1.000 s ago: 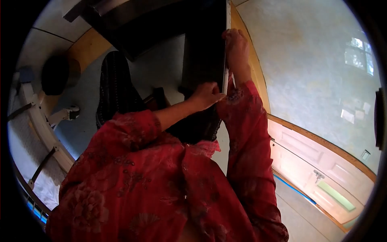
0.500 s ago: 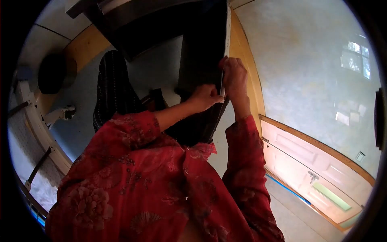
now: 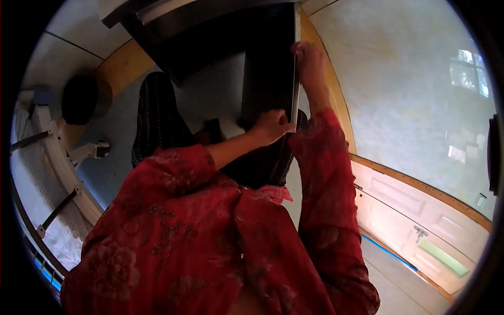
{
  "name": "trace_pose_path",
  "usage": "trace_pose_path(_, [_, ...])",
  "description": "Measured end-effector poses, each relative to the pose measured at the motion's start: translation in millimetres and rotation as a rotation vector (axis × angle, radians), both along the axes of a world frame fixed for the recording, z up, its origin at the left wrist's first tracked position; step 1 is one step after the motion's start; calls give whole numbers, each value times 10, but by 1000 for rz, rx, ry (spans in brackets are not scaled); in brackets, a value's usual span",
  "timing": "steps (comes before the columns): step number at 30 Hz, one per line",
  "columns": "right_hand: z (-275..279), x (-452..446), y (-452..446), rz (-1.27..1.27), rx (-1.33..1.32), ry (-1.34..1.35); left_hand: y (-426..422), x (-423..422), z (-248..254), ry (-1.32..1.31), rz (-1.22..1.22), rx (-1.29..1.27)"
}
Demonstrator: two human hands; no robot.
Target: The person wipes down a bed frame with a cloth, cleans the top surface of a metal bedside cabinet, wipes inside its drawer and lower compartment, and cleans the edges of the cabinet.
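Observation:
My left hand (image 3: 271,127) is closed in a pinch at the near end of a dark panel (image 3: 266,79), with its thumb at the corner. Farther along the same side, my right hand (image 3: 311,65) is closed beside the panel's narrow pale edge (image 3: 297,86). A small red thing (image 3: 297,48) shows at its fingertips, too small to identify. The panel lies over my knee on the right side, and its far end meets a dark piece of furniture (image 3: 173,26).
A dark round container (image 3: 81,100) stands on the floor at the left. A pale metal frame (image 3: 58,152) with dark bars is at the left edge. On the right are a glossy pale wall (image 3: 399,94) and a light panelled door (image 3: 399,197).
My right hand slid toward my body along the pale edge, then back away to the far part. My left hand stays at the near corner. The view has shifted slightly.

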State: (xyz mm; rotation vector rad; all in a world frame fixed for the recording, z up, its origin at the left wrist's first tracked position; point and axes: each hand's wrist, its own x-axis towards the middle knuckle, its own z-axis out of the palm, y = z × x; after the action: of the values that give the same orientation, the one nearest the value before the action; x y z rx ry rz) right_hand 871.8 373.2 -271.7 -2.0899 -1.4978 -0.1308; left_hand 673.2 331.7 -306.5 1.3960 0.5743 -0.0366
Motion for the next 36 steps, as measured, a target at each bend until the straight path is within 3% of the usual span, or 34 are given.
trace_pose_path(11, [271, -886, -1305, -74, -210, 135, -135, 70, -277, -97, 80, -23])
trace_pose_path(18, [236, -699, -964, -102, -240, 90, -36, 80, -174, -37, -8, -33])
trace_pose_path(28, [27, 83, 174, 29, -42, -37, -82, 57, -142, -15, 64, 76])
trace_pose_path(33, [54, -43, -163, 67, -56, 22, -59, 2, -54, -22, 30, 40])
trace_pose_path(36, [108, -415, -664, 16, -75, 86, -169, 52, -318, -90, 71, 58])
